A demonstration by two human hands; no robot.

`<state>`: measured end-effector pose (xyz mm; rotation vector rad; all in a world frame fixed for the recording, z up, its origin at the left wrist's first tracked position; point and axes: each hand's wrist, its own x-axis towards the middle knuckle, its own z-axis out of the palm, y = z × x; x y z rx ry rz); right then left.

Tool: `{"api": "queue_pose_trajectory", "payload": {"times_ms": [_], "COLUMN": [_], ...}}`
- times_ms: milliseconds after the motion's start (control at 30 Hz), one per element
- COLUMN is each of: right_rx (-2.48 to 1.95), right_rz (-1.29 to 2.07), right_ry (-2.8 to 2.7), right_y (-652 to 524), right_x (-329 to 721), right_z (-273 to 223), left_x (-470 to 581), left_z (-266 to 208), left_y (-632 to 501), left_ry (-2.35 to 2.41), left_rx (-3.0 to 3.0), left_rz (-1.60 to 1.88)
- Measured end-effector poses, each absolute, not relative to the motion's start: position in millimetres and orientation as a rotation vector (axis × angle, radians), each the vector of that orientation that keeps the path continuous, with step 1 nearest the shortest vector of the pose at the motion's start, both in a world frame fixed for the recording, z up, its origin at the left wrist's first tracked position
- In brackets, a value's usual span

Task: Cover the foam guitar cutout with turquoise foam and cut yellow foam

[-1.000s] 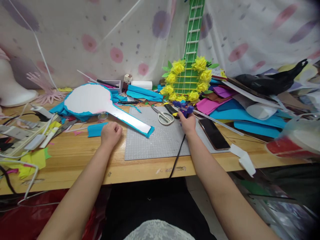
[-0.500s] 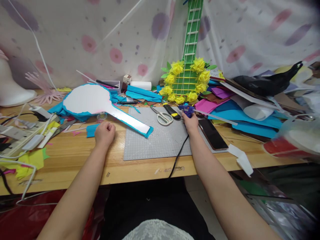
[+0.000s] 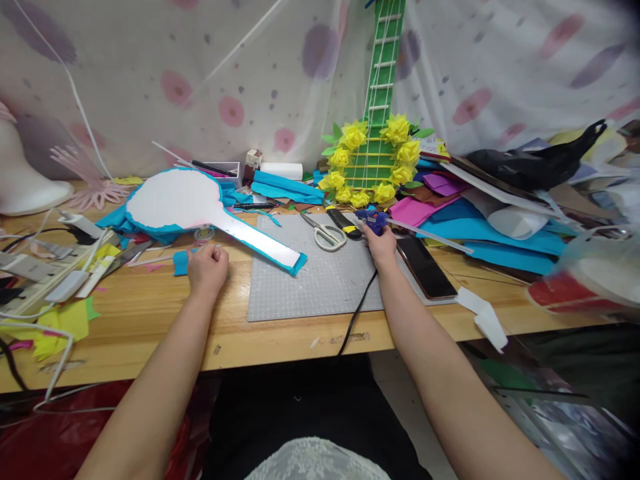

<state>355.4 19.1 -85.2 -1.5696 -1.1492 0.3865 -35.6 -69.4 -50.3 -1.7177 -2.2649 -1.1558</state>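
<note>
My right hand point(image 3: 381, 248) is wrapped round a blue hot glue gun point(image 3: 373, 220) lying at the far right of the grey cutting mat point(image 3: 290, 300). A long clear glue stick point(image 3: 430, 235) sticks out of its rear, and a black cord point(image 3: 357, 310) runs from it over the table edge. My left hand point(image 3: 209, 270) rests on the wood as a loose fist, with nothing seen in it. Beside that fist lies a small blue paper piece point(image 3: 181, 263). Behind it is a white guitar-shaped board point(image 3: 175, 200) edged in blue paper, its neck reaching over the mat.
Scissors point(image 3: 327, 237) and a yellow-black cutter knife point(image 3: 345, 222) lie on the mat, beside a dark phone point(image 3: 426, 267). A green paper guitar with yellow flowers point(image 3: 373, 160) stands behind. Coloured sheets point(image 3: 490, 227) pile up right; a power strip point(image 3: 50, 267) lies left.
Almost nothing differs. Both hands keep their places, with the right still on the glue gun; the view has shifted very slightly.
</note>
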Motion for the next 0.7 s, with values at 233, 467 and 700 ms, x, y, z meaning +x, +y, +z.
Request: {"api": "queue_pose_trajectory", "payload": {"times_ms": [233,467,700], "right_rx": [-1.627,-1.403,-1.391], "right_rz": [0.351,0.581,0.703], "right_ry": [-1.045,-1.171,-1.337], "right_y": [6.6,-10.6,-28.1], "right_x": [341.5,305.8,280.1], "right_z": [-68.8,-67.9,-59.7], "left_x": [-38.1,-39.4,-40.8], "left_z": [-51.9,-54.4,-53.5], "left_y": [-68.2,-66.7,-66.0], "left_ry": [-2.252,-2.218,-2.257], "left_rx": [-1.707,-1.777,-1.862], "left_rz": [-1.284,-1.185,-1.041]}}
